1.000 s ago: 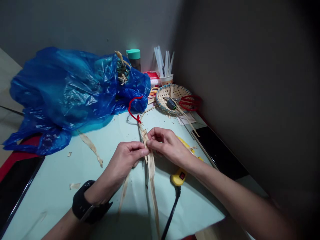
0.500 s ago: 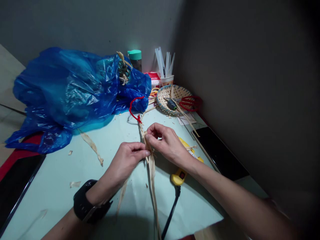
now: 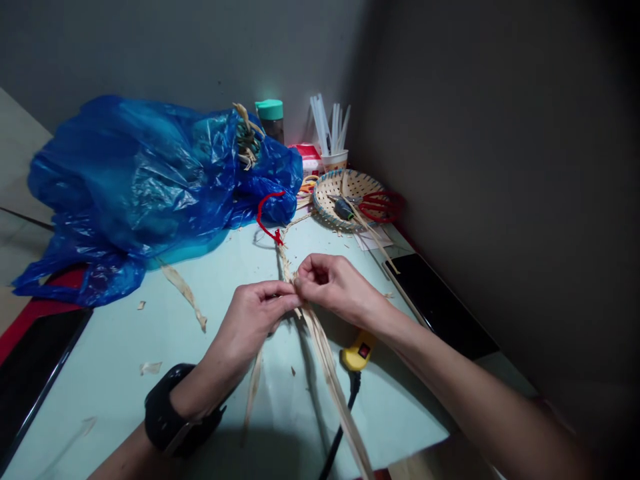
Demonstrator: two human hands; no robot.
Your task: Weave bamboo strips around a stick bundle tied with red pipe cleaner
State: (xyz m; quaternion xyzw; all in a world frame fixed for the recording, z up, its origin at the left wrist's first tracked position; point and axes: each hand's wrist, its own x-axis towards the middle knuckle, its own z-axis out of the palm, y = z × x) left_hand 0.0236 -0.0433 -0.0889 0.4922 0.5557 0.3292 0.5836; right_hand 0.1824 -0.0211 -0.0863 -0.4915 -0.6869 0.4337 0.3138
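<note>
A braid of pale dried plant strips [image 3: 284, 267] runs toward me from a red cord [image 3: 278, 236] tied round its far end. My left hand [image 3: 260, 303] pinches the braid from the left, thumb and forefinger closed on it. Close against it, my right hand [image 3: 330, 287] pinches the strips at the same spot, its fingertips touching those of the left. Below the hands, long loose strips [image 3: 325, 353] hang toward the table's near edge. Another loose strip [image 3: 253, 387] dangles under my left hand. The exact point of grip is hidden by the fingers.
A large blue plastic bag [image 3: 135, 180] fills the back left. A woven basket [image 3: 325, 200] holding red-handled scissors [image 3: 383, 205] stands at the back, near a cup of white sticks [image 3: 334, 160]. A yellow power strip [image 3: 356, 357] lies under my right forearm, beside a black tablet-like panel [image 3: 440, 300].
Both hands have come slightly nearer to me along the braid. The long loose strips have swung to the right at their near end.
</note>
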